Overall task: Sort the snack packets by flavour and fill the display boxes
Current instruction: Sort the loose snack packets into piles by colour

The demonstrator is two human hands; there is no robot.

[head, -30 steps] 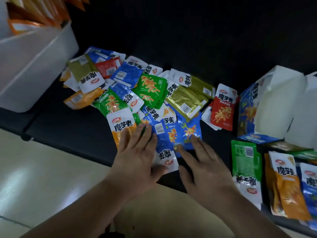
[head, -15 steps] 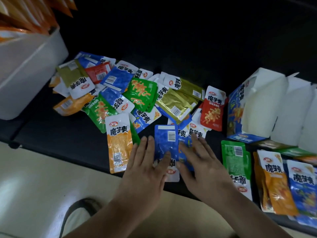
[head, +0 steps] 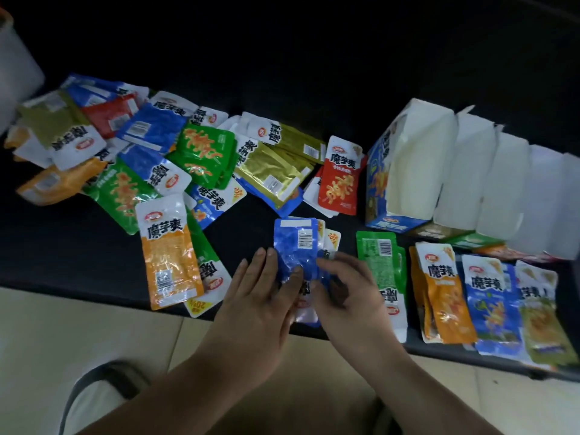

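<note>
The display boxes (head: 420,158) at right are looking unfilled and the mixed pile (head: 201,152) is covering the upper left, so you are working early in the sort. At centre the blue packets (head: 295,243) are lying lengthwise up-frame, barcode end topmost; your left hand (head: 263,296) is pressing flat, your right hand (head: 345,287) pinching their edge.

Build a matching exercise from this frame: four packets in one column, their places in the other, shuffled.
Things:
1. blue packet
2. red packet
3. orange packet
4. green packet

Places:
A. beside the blue display box
B. just left of the left hand
C. just right of the right hand
D. between both hands, barcode up

Pairs: 1-D, 2-A, 3-B, 4-C
</note>
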